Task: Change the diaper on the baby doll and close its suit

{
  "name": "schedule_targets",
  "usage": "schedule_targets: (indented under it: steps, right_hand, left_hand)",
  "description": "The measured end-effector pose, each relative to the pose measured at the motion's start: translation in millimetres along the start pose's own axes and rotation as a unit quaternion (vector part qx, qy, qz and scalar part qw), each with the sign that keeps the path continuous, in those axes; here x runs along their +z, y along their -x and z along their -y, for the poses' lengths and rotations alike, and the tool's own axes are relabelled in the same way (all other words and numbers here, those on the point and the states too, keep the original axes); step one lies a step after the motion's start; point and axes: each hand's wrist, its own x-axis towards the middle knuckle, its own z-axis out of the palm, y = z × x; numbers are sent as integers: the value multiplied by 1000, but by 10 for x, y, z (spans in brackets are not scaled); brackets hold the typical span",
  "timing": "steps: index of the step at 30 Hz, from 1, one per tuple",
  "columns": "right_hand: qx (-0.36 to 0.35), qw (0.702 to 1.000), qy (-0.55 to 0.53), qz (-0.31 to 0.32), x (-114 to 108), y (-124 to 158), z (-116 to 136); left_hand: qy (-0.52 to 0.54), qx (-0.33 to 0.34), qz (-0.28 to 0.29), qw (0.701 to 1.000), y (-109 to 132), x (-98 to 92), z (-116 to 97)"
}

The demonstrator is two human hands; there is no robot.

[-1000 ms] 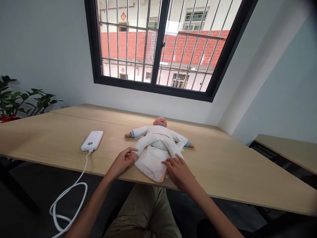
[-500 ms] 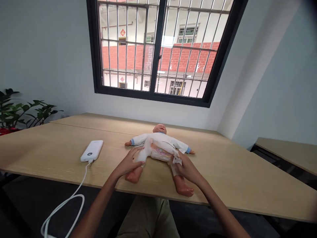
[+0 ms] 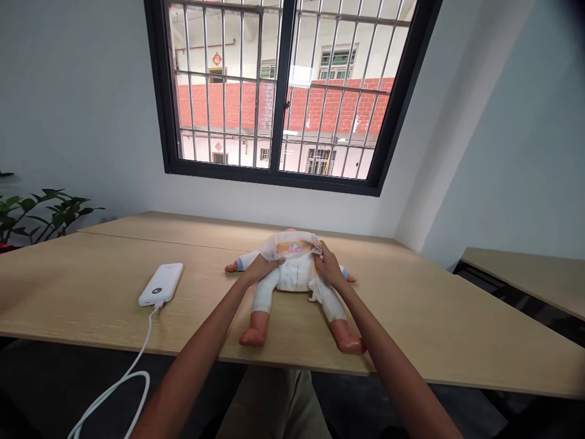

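Raised now, the disposable diaper (image 3: 292, 247) hides most of the head of the baby doll (image 3: 273, 294); left hand (image 3: 262, 269) and right hand (image 3: 328, 265) grip its edges.

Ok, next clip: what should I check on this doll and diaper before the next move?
1. Baby doll on its back on the wooden table: ok.
2. Left hand and right hand both on the diaper: ok.
3. Diaper's side fastenings closed: cannot tell, the hands cover that area.
4. Doll's face uncovered: not ok, the diaper's raised top edge hides most of the head.
5. Doll's feet on the table, inside its edge: ok.
6. Power bank apart from the doll: ok.
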Motion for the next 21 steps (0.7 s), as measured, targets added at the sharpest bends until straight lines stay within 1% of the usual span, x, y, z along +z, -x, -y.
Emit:
schedule_targets:
  steps: [1,3,4,6,8,9,12,13,14,15,16,17,18,19,20,21]
  right_hand:
    - [5,1000,-8,-9,29,-31,-32]
    - [36,999,-33,-17,95,-71,-108]
    - [70,996,-53,-16,127,-80,-150]
    - [162,981,-104,-12,174,-74,-237]
    - [241,960,-145,-4,195,-47,-323]
    - [265,952,-153,1,197,-28,-366]
    - [291,943,-162,24,194,38,-490]
    - [297,939,-172,25,196,60,-527]
    - [304,934,-187,20,199,82,-559]
    - [308,929,-205,10,201,100,-586]
    - [309,924,-225,-4,198,115,-608]
    - [308,920,-242,-17,188,125,-625]
    - [305,917,-257,-29,167,131,-638]
    - [301,914,-268,-40,131,135,-649]
    - [300,913,-271,-50,80,138,-662]
    - [300,913,-269,-61,16,144,-679]
  left_hand:
    - [-40,6,6,999,-47,-3,22]
    - [-81,-38,6,996,-124,-21,89]
    - [-106,-64,-1,992,-153,-37,132]
    - [-145,-100,-27,984,-192,-80,228]
    - [-174,-98,-54,978,-213,-126,320]
    - [-187,-91,-66,976,-222,-147,360]
    - [-221,-69,-101,968,-246,-181,430]
    - [-241,-49,-127,961,-250,-178,431]
    - [-269,-13,-162,949,-248,-166,418]
    - [-303,39,-200,931,-238,-143,391]
    - [-340,101,-233,906,-216,-108,351]
    - [-376,165,-245,878,-181,-60,300]
    - [-410,219,-224,856,-134,0,241]
    - [-443,256,-167,843,-76,72,181]
    - [-479,275,-83,830,-12,154,124]
    - [-518,277,14,809,54,243,78]
